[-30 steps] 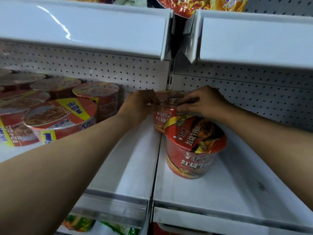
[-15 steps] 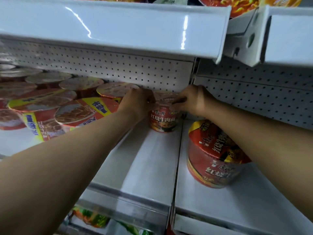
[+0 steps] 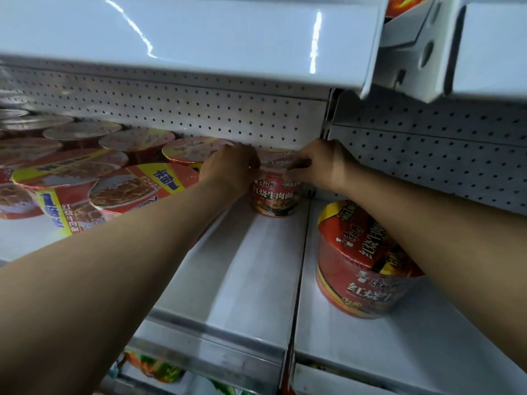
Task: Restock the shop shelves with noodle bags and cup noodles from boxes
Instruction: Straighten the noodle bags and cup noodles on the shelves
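Note:
A red cup of noodles [image 3: 274, 195] stands upright at the back of the left white shelf [image 3: 242, 266], against the pegboard. My left hand [image 3: 228, 166] grips its rim from the left and my right hand [image 3: 316, 163] grips it from the right. A second red cup [image 3: 362, 269] sits on the right shelf section [image 3: 399, 337], partly hidden under my right forearm. Several more cups [image 3: 137, 183] fill the left part of the shelf, the front ones tilted.
The upper shelf's edge [image 3: 199, 38] hangs low over my hands. A perforated back panel [image 3: 427, 161] closes the rear. A narrow gap [image 3: 298, 280] divides the two shelf sections. Green packets [image 3: 154, 369] show on the shelf below.
Both hands have carried the back cup leftwards, off the right shelf section and onto the left one beside the row of cups. The view has shifted left.

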A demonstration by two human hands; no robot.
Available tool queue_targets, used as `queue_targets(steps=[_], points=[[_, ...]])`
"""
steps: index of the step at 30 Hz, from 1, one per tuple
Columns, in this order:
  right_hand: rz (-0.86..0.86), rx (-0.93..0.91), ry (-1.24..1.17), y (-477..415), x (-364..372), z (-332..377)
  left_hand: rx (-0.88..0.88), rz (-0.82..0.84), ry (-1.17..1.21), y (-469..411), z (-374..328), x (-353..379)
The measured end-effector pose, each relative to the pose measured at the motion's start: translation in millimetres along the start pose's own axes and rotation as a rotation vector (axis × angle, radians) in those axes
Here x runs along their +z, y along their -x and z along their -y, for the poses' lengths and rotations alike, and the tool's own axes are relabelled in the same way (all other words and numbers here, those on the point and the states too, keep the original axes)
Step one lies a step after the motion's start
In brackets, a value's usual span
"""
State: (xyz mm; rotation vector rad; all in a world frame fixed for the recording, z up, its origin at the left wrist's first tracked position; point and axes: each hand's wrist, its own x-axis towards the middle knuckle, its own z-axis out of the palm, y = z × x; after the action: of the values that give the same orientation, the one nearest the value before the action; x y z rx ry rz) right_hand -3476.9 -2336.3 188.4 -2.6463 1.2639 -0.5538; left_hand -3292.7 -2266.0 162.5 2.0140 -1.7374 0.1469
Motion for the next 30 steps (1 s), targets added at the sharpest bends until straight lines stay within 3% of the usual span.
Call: queue_targets(steps=[3,13,22,30], points=[[-0.015,-0.017,-0.013,13.3,-4.6,0.2,0.011,-0.030,-0.002,7.9,-10.7,-0.1],[-0.132,0.148,-0.119,120.6,-53.3,-7.7,0.391,-0.064,0.362,93.3,-83.3,-24.9],[-0.118,0.276,-0.128,216.4,-80.6,-2.1,0.401,0.055,0.313,153.8,-122.7,-44.0],[-0.034,0.325,-0.135,234.2,-70.8,-11.0,0.299,0.074,0.263,153.0,-123.2,-28.3]])
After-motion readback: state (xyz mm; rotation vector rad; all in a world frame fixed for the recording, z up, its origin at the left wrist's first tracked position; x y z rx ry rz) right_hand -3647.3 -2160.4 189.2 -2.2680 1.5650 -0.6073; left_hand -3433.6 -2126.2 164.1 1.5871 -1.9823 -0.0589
